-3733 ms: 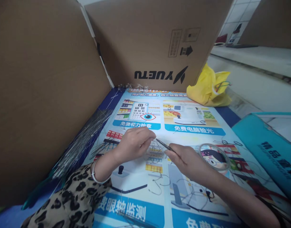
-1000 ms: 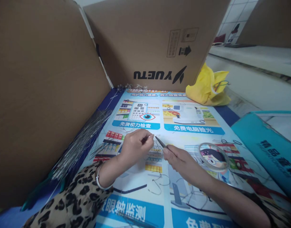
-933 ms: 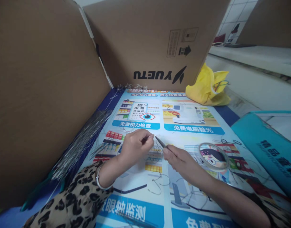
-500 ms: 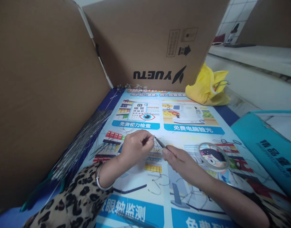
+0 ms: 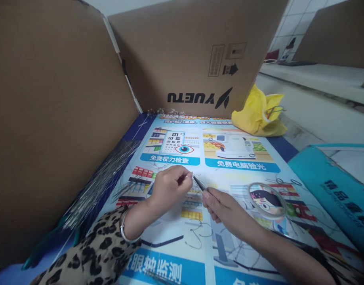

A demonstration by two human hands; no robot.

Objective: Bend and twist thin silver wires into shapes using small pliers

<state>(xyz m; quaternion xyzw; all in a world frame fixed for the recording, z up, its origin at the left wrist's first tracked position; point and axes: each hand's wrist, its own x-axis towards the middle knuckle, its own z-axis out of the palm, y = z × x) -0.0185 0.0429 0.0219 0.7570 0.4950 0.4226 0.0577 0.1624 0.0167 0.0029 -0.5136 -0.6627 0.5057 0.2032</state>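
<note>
At the far left of the frame a cardboard panel (image 5: 51, 118) stands upright, and at its foot a bundle of thin straight wires (image 5: 101, 180) lies fanned on the poster-covered surface (image 5: 176, 257). Just right of that, at centre frame, your left hand (image 5: 168, 188) is pinched closed on a tiny wire piece (image 5: 190, 174), thumb and forefinger tight on it above the surface. Your right hand (image 5: 222, 206) holds slim dark pliers (image 5: 199, 183) in a narrow grip, the tip right at that wire piece; whether the tip is clamping it or only touching is too small to tell. The risk, as I judge it, is the piece springing out of your pinch if the pliers twist too hard, and it would be hard to find among the loose bent wires (image 5: 199, 233) scattered below your hands. Further right a clear tape roll (image 5: 267, 200) lies flat, a yellow plastic bag (image 5: 259, 114) sits at upper right, and a teal sheet (image 5: 333, 190) fills the right edge.
</note>
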